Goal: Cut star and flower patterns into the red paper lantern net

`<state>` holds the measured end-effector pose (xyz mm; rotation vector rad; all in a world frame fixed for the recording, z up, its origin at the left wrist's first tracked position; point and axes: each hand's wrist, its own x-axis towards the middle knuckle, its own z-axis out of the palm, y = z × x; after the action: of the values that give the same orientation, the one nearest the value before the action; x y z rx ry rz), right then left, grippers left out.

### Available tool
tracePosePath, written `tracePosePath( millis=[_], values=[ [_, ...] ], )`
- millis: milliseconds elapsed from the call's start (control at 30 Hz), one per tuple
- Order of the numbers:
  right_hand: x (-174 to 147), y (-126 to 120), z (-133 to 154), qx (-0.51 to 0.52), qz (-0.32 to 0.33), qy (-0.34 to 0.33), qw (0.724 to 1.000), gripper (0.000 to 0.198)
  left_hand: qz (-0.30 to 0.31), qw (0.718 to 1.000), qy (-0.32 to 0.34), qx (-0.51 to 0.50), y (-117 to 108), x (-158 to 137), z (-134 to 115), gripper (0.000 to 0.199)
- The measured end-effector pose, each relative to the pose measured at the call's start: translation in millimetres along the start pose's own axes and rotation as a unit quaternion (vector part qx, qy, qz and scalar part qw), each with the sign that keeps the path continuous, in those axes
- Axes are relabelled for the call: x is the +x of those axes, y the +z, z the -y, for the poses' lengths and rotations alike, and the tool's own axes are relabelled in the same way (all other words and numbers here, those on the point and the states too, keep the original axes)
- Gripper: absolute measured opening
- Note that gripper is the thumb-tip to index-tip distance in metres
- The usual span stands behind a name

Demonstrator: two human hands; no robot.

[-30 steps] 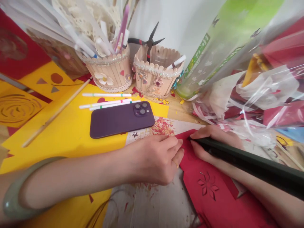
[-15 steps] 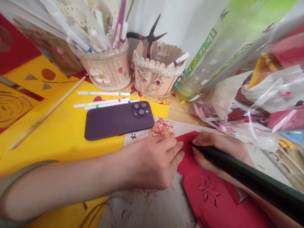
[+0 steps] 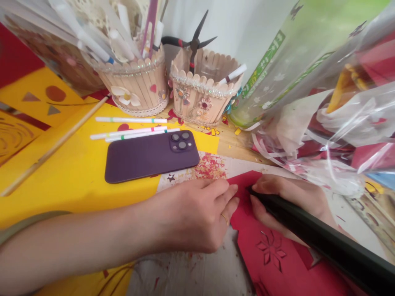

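Observation:
A sheet of red paper (image 3: 265, 222) lies in front of me, with a flower of petal-shaped cuts (image 3: 272, 250) in it. My left hand (image 3: 203, 209) rests at its upper left edge, fingers together and bent, pressing the paper down. My right hand (image 3: 290, 193) is closed around a long black pen-shaped tool (image 3: 311, 224), whose tip meets the red paper just right of my left fingertips. Whether that tip is a blade or a nib is too small to tell. Under the paper is a grey-white work surface (image 3: 182, 275).
A purple phone (image 3: 142, 160) lies on yellow paper (image 3: 68, 164) beside several white markers (image 3: 132, 120). Behind stand two wooden-stick pots (image 3: 203, 98), one holding pliers (image 3: 194, 43). Red and yellow scraps (image 3: 211, 166) are scattered nearby. Clear plastic wrapping (image 3: 327, 144) crowds the right side.
The view has shifted slightly, so the phone and markers appear a little further left. Both hands keep nearly the same place on the red paper, and the black tool stays in my right hand.

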<state>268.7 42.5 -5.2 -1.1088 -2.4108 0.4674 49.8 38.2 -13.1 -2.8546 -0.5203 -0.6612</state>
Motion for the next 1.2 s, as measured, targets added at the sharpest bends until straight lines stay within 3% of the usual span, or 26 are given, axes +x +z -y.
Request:
tracePosePath(
  millis=[500,667,833,1033,1200],
  values=[
    [-1.3,0.1,0.9,0.009,-0.002,0.006,1.000,0.026,0.012,1.000,0.004,-0.002,-1.1,1.2,-0.8,0.028],
    [-2.0,3.1,-0.8,0.029,-0.033,0.021,0.999,0.020,-0.003,1.000,0.002,0.008,1.1,0.4,-2.5,0.025],
    [-1.6,-4.8,-6.3,0.072,-0.100,0.098,0.988,0.010,-0.012,0.999,0.031,0.033,1.5,0.1,-0.6,0.025],
    [0.3,-40.9,8.6,0.139,-0.092,0.204,0.965,0.010,-0.032,0.995,0.062,0.067,-5.9,-1.6,-13.3,0.026],
    [-7.4,-48.8,38.4,0.112,-0.061,0.226,0.966,0.013,-0.030,0.995,0.056,0.083,-18.5,-6.8,-43.5,0.026]
  ],
)
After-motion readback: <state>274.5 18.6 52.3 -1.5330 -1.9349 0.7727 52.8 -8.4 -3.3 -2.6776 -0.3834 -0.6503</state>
